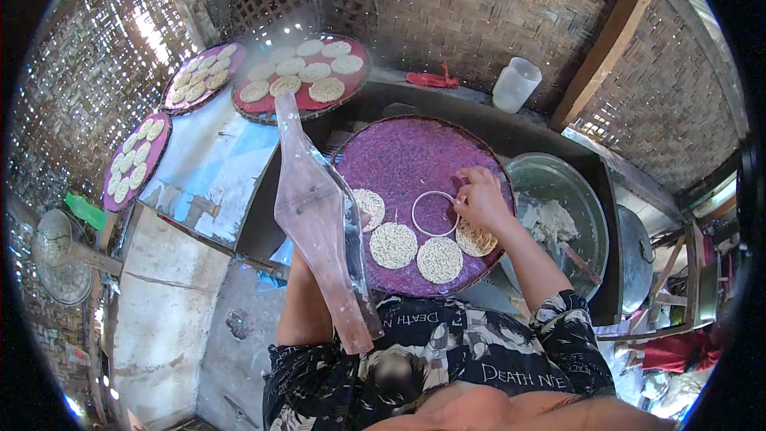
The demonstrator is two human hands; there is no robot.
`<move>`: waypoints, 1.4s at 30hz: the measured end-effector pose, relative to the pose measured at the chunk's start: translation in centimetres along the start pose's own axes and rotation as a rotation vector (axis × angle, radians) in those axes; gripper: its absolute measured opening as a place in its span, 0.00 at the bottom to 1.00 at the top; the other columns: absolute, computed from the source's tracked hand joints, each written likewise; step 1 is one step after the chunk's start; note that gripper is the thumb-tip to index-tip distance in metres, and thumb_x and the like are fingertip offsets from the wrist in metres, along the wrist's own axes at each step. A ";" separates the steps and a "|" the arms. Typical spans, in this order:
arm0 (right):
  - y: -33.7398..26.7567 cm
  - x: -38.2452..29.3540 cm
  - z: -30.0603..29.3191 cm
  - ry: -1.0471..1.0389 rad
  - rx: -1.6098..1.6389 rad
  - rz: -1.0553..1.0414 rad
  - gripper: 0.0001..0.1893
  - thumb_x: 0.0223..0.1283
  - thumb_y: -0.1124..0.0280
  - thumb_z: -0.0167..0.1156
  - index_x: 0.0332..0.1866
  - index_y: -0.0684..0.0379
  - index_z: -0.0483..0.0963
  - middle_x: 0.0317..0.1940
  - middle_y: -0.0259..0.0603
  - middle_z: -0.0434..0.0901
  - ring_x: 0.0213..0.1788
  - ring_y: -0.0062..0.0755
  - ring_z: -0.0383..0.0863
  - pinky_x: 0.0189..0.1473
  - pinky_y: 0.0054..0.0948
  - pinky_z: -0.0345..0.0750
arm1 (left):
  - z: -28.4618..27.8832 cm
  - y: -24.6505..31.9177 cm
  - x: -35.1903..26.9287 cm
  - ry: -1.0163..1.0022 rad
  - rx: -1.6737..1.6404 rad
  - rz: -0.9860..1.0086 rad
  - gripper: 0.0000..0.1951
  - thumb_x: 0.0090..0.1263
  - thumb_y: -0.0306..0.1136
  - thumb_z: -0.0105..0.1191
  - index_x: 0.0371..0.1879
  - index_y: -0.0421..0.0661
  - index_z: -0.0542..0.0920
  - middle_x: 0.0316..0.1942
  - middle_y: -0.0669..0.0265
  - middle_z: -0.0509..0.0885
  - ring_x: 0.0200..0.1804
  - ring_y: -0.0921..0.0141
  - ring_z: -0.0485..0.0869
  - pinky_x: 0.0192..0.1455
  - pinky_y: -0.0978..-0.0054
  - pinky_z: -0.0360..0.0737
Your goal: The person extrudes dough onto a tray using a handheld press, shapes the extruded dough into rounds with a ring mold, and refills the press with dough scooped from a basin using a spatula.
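My right hand (482, 200) pinches the right edge of a thin white ring (434, 214) over a round woven tray (413, 152) with a purple surface. Along the tray's near side lie several flat rounds of noodle-like strands, including a front round (440, 260) and one beside it (393, 245). Another round (476, 238) is partly under my right wrist. A long wooden hand press (311, 203), with wide middle and narrow ends, covers most of my left hand (364, 219). Only a bit of its fingers shows by the leftmost round (370, 209), so its grip is hidden.
Right of the tray, a large basin (592, 209) holds white dough (549, 221) and a paddle (581, 263). A lidded metal pot (634, 257) stands beyond. Behind are a white plastic jug (516, 85), red cloth (432, 78) and a steaming red tray (251, 109) of rounds.
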State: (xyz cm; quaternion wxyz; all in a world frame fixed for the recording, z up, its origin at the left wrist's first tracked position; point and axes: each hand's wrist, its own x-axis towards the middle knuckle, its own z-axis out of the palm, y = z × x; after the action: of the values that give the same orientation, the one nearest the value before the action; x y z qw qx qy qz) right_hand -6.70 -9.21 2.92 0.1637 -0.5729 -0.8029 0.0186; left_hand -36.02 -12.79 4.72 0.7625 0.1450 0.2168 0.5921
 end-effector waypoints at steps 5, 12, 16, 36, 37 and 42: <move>-0.2 -0.5 -0.8 -0.035 -0.042 0.017 0.07 0.42 0.66 0.57 0.21 0.58 0.78 0.48 0.39 0.70 0.56 0.43 0.62 0.56 0.43 0.60 | -3.0 -0.6 2.2 -0.321 0.180 0.099 0.11 0.54 0.27 0.58 0.36 0.46 0.74 0.35 0.66 0.76 0.35 0.72 0.76 0.40 0.70 0.78; -6.9 -3.8 -6.1 -0.230 1.106 0.076 0.27 0.58 0.47 0.43 0.49 0.61 0.70 0.43 0.45 0.74 0.46 0.38 0.73 0.51 0.35 0.68 | 4.5 -3.1 2.8 -0.042 1.403 0.835 0.18 0.49 0.35 0.59 0.39 0.43 0.75 0.39 0.58 0.78 0.44 0.62 0.77 0.55 0.61 0.67; -6.3 -5.0 -6.4 -0.530 1.548 0.435 0.38 0.57 0.36 0.30 0.55 0.63 0.63 0.41 0.45 0.75 0.39 0.32 0.76 0.43 0.30 0.75 | 6.8 -3.1 3.7 -0.309 1.862 1.043 0.25 0.45 0.34 0.59 0.46 0.43 0.73 0.45 0.56 0.76 0.52 0.61 0.73 0.61 0.60 0.61; 2.4 -4.2 -9.1 -0.730 1.145 0.657 0.31 0.60 0.41 0.32 0.46 0.62 0.66 0.28 0.50 0.77 0.24 0.37 0.80 0.25 0.31 0.79 | 6.9 -7.3 14.1 -0.463 -0.290 -0.087 0.26 0.61 0.63 0.37 0.33 0.50 0.75 0.12 0.72 0.66 0.22 0.70 0.70 0.37 0.67 0.69; 2.5 -4.2 -8.8 -0.727 1.144 0.657 0.31 0.60 0.41 0.32 0.46 0.62 0.66 0.28 0.50 0.77 0.24 0.37 0.80 0.25 0.31 0.79 | 6.8 -7.4 14.1 -0.456 -0.286 -0.092 0.26 0.61 0.62 0.37 0.33 0.51 0.75 0.12 0.73 0.66 0.22 0.71 0.70 0.36 0.67 0.70; -0.1 -3.3 -8.1 -0.658 1.035 0.685 0.32 0.59 0.40 0.36 0.43 0.63 0.71 0.25 0.45 0.78 0.23 0.32 0.79 0.23 0.27 0.76 | 5.4 -5.7 14.3 -0.446 -0.293 -0.092 0.27 0.61 0.63 0.35 0.35 0.50 0.74 0.11 0.71 0.66 0.20 0.69 0.70 0.35 0.64 0.71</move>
State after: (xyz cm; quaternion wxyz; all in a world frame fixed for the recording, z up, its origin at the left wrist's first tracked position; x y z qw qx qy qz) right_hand -3.48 -13.59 9.81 0.1489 -0.6065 -0.4731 0.6214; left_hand -25.59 -0.24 4.34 0.8302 0.1499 -0.0385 0.5355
